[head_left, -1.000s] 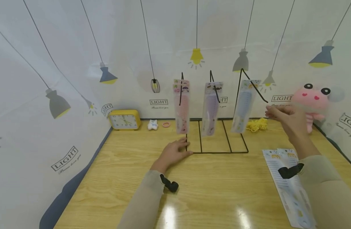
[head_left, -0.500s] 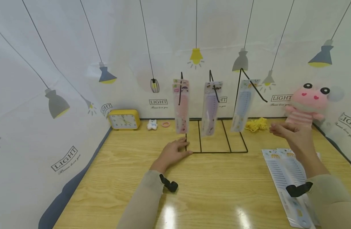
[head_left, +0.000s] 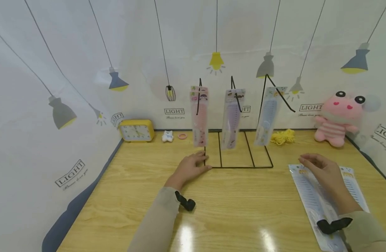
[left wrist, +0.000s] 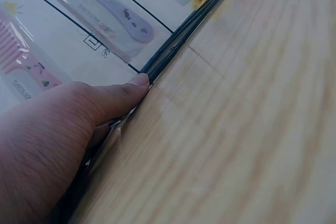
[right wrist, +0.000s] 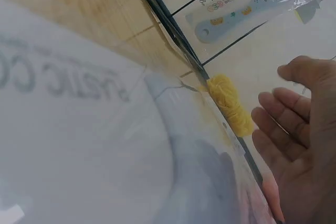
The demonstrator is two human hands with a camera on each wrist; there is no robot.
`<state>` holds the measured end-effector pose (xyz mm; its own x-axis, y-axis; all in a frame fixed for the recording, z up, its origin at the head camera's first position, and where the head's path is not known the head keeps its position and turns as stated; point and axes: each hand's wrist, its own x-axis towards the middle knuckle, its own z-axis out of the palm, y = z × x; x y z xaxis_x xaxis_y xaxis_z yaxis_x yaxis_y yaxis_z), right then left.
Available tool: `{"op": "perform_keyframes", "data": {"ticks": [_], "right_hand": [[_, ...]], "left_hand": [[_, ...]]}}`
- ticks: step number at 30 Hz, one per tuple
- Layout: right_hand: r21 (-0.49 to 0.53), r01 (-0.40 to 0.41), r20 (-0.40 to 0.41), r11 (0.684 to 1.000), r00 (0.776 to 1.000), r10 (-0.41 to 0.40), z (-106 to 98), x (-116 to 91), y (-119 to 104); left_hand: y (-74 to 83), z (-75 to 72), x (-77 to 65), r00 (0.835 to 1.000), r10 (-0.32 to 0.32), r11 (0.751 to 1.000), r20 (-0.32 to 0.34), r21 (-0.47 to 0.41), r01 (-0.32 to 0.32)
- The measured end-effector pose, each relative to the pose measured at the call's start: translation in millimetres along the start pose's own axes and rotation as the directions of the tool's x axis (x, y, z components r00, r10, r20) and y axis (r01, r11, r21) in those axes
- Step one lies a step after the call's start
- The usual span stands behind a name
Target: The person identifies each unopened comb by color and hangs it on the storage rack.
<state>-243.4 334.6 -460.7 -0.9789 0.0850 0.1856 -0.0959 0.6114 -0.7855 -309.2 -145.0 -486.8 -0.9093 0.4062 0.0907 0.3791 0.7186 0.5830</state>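
My left hand (head_left: 190, 168) rests at the front left corner of a black wire display rack (head_left: 237, 167), thumb along its front bar and fingers at the side bar. In the left wrist view the thumb's tip touches the bar. Packaged plastic combs hang from the rack's hooks: pink combs (head_left: 200, 119) at left, a purple comb (head_left: 232, 119) in the middle, a blue comb (head_left: 268, 115) at right. Over packaged blue combs (head_left: 309, 199) on the table is my right hand (head_left: 325, 175), holding nothing, fingers loosely bent. It and its sleeve partly hide those packs.
Along the back stand a yellow clock (head_left: 137, 131), a small white bear figure (head_left: 167, 136), a pink ring (head_left: 182, 135), a bundle of yellow string (head_left: 283, 137) and a pink plush toy (head_left: 337, 122). A printed cloth backdrop (head_left: 142, 45) encloses the wooden table (head_left: 230, 210).
My right hand has come down from beside the rack's right hook to the blue comb packs, uncovering the plush toy. The left hand and the hanging combs have stayed put.
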Motion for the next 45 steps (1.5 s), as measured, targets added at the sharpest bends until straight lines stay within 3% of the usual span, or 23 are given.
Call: {"op": "perform_keyframes", "data": {"ticks": [4,9,17,30,45], "right_hand": [[-0.153,0.038,-0.021,0.988,0.999,-0.041,3.4,-0.2,9.0],[-0.229,0.065,0.007,0.971,0.998,-0.065,5.7,0.3,8.4],[-0.258,0.059,0.02,0.964,0.998,-0.056,8.8,0.4,10.8],[-0.223,0.04,-0.044,0.974,0.998,-0.051,6.6,-0.6,13.0],[-0.234,-0.009,-0.009,0.972,1.0,0.008,7.3,0.3,10.3]], "left_hand": [[0.7,-1.1,0.9,1.0,0.003,1.0,-0.002,0.0,-0.003],[2.7,-4.4,0.6,1.0,-0.007,1.0,-0.011,0.003,0.007],[0.5,-4.0,1.1,1.0,-0.017,1.0,0.0,0.0,0.017],[2.6,-3.3,2.1,1.0,-0.022,1.0,0.006,-0.008,0.022],[2.3,-2.4,0.7,1.0,-0.024,1.0,0.008,-0.002,0.024]]}}
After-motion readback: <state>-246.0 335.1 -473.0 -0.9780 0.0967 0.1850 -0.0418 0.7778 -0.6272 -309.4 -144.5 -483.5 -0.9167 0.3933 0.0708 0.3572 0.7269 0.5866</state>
